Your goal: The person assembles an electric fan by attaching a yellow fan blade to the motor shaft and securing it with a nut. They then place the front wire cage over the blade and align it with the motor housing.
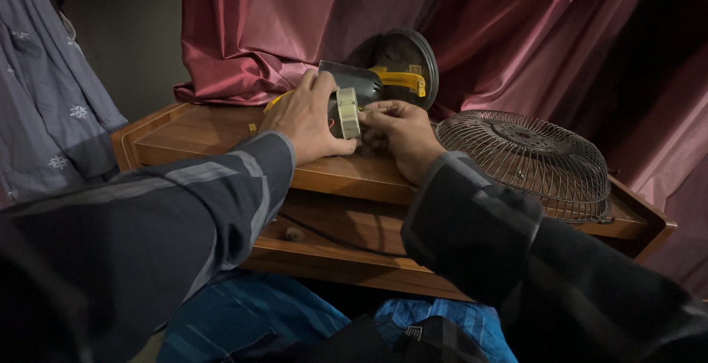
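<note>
Gripping the fan motor [346, 112] from above with the left hand [308, 119], fingers wrapped around its pale ring-shaped end, near the middle of the wooden table [221, 138] and close to its front edge. Pinching at the face of that motor with the right hand [398, 136], fingertips narrowed onto something too small to make out. Lying just beside, toward the right end of the table, 1 wire fan guard [527, 162] overhanging the edge slightly. Leaning behind, against the maroon curtain [295, 16], the round fan base [409, 57] with its yellow arm. Risking a slip: small part dropping into the open shelf below, thin red wire snagging, guard getting nudged off.
</note>
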